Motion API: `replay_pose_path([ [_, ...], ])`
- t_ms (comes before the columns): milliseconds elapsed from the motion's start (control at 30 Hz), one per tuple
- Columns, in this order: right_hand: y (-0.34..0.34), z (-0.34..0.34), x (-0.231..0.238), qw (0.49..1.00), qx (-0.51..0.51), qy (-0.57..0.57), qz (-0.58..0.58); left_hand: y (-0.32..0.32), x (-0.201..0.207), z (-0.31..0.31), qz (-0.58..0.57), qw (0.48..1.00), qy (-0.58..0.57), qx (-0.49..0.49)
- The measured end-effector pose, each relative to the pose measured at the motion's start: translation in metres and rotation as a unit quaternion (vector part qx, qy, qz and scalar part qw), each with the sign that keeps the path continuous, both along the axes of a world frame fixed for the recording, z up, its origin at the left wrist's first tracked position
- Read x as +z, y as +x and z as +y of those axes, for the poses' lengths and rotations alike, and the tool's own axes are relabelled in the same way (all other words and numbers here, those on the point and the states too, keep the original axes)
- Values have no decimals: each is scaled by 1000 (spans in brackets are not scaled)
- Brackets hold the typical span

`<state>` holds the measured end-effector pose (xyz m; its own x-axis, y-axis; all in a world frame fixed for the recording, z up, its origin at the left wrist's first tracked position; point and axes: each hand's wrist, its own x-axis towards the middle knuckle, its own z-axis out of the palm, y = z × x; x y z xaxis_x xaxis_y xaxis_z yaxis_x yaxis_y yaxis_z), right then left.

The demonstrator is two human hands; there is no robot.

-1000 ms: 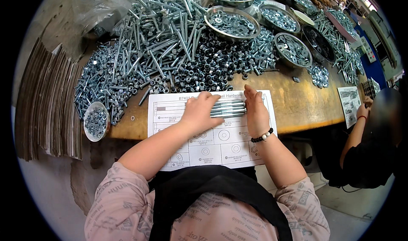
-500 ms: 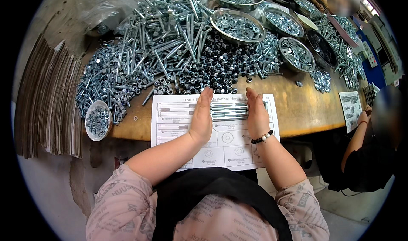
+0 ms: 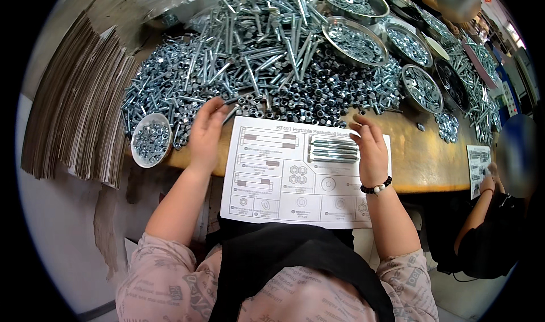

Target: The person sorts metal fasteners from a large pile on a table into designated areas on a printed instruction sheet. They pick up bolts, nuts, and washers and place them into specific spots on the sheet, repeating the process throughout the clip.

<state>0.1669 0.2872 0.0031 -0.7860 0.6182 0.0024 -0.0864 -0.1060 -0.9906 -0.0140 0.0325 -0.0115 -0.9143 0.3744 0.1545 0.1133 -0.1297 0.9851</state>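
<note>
A white printed sheet [image 3: 258, 188] with hardware drawings lies at the table's near edge. Across its upper right part several long silver bolts [image 3: 333, 150] rest side by side in a row. Beside their right ends is my right hand [image 3: 372, 154], open, fingers loosely bent and holding nothing. My left hand [image 3: 204, 137] is raised off the sheet's left edge, open, its fingertips close to the near rim of the hardware pile. A loose bolt [image 3: 230, 115] lies just right of those fingers. Black-centred nuts [image 3: 315, 98] are heaped beyond the sheet.
A big heap of bolts [image 3: 255, 55] covers the back. Metal bowls of washers [image 3: 356, 43] stand at the back right. A white bowl of nuts [image 3: 151, 140] sits at the left edge, near stacked cardboard [image 3: 74, 106]. Another person's arm [image 3: 477, 205] is at the right.
My hands have parted from the two ends of the bolt row. The left has moved left toward the hardware pile; the right stays near the bolts. The view has shifted, too.
</note>
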Motion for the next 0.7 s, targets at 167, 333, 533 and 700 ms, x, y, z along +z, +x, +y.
replay_pose_path([
  [167, -40, -30, 3, 994, 93, 47, -29, -9, -14, -61, 56, 989, -121, 67],
  [333, -87, -56, -13, 934, 174, 299, -90, -19, -32, -61, 139, 955, -262, 17],
  [533, -140, -82, -16, 798, 202, 546, -159, -40, -20, -7, 341, 871, -352, -27],
  [700, -167, -86, -19, 685, 207, 656, -239, -62, -17, 9, 462, 759, -437, -139],
])
